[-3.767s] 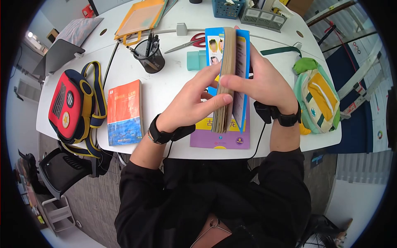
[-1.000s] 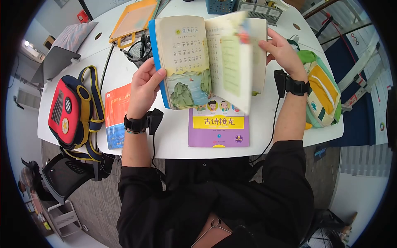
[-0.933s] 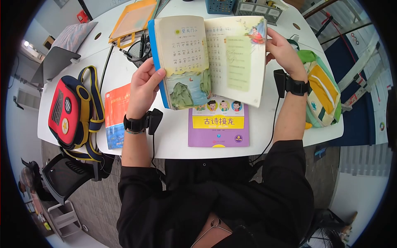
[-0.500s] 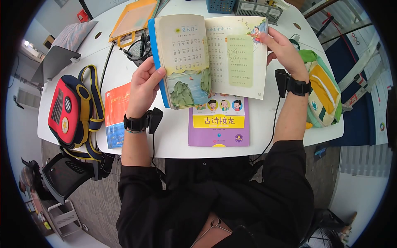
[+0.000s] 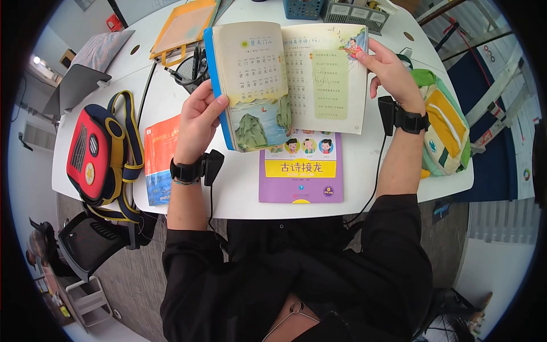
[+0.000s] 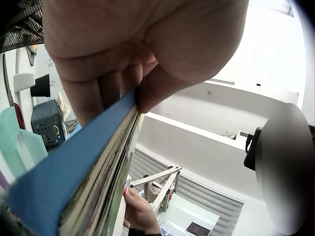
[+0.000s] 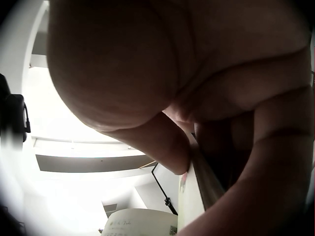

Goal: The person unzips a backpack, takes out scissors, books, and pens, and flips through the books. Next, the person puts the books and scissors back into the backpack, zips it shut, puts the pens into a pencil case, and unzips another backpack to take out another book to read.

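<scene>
An open book (image 5: 253,74) with a blue cover edge is held up above the table, a landscape picture on its left page and a green text box on its right page. My left hand (image 5: 199,117) grips its left edge, thumb on the page side; the left wrist view shows the blue cover (image 6: 74,167) between thumb and fingers. My right hand (image 5: 393,77) pinches the upper right edge, the thumb over the page corner. In the right wrist view the thumb presses the page (image 7: 189,201). Below lies a purple and yellow book (image 5: 302,182), its top partly hidden.
An orange and blue book (image 5: 162,142) lies left, beside a red backpack (image 5: 91,151). Behind my left hand stands a black pen holder (image 5: 185,71). A green and yellow bag (image 5: 447,128) sits right. Baskets (image 5: 305,8) and an orange folder (image 5: 182,28) are at the back.
Since the oldest view, the book was opened wide and a page turned over to the right. My hands moved apart to its two edges. Lately the right thumb settled on the page's corner.
</scene>
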A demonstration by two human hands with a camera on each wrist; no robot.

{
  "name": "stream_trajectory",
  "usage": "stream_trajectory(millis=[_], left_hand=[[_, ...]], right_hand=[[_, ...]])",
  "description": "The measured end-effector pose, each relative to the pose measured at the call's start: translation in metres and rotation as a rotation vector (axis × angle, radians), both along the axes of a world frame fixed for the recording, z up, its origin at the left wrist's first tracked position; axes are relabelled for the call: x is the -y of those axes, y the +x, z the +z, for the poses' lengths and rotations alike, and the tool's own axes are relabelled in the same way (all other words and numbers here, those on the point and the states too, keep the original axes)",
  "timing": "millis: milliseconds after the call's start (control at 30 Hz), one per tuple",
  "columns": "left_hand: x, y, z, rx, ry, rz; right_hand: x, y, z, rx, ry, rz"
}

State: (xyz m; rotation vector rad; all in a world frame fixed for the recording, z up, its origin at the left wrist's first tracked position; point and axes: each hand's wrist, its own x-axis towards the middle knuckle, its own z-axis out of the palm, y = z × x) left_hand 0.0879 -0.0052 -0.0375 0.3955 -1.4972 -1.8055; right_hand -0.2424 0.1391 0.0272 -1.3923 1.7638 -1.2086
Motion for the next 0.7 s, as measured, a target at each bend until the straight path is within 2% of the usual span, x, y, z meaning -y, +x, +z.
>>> stream_trajectory(millis=[167,500,600,667,700], left_hand=[[0.000,0.000,-0.001,0.011,0.003,-0.018],[-0.003,0.000,0.004,0.029,-0.012,-0.031],[-0.004,-0.001,0.004,0.024,-0.012,-0.025],[-0.004,-0.001,0.004,0.027,-0.012,-0.020],[-0.004,-0.001,0.004,0.029,-0.015,-0.013]], right_hand=[[-0.003,0.011,0.006,0.077,0.036,-0.054],[-0.004,0.011,0.013,0.214,0.077,-0.035],[-0.003,0.010,0.011,0.195,0.081,-0.042],[-0.002,0.009,0.004,-0.006,0.005,-0.009],[-0.001,0.007,0.002,-0.006,0.005,-0.009]])
